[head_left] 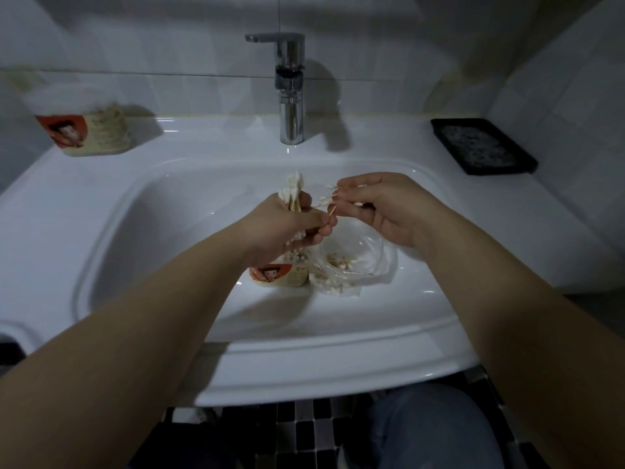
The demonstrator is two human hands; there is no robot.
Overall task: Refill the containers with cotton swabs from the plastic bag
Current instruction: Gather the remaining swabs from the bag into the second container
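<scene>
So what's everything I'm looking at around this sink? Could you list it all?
sink: one, white, fills the view
faucet: one, chrome, back centre
ledge container: one, pale with red label, left ledge
basin container: one, same label, inside the basin
plastic bag: one, clear, beside the basin container, a few swabs inside
tray: one, black, right ledge
floor tiles: many, black and white, below the sink
swab bundle: one, white tips, gripped in the left hand
loose swabs: a few, white-tipped, pinched in the right hand
jeans: blue, bottom edge
hands: two, bare, over the basin
</scene>
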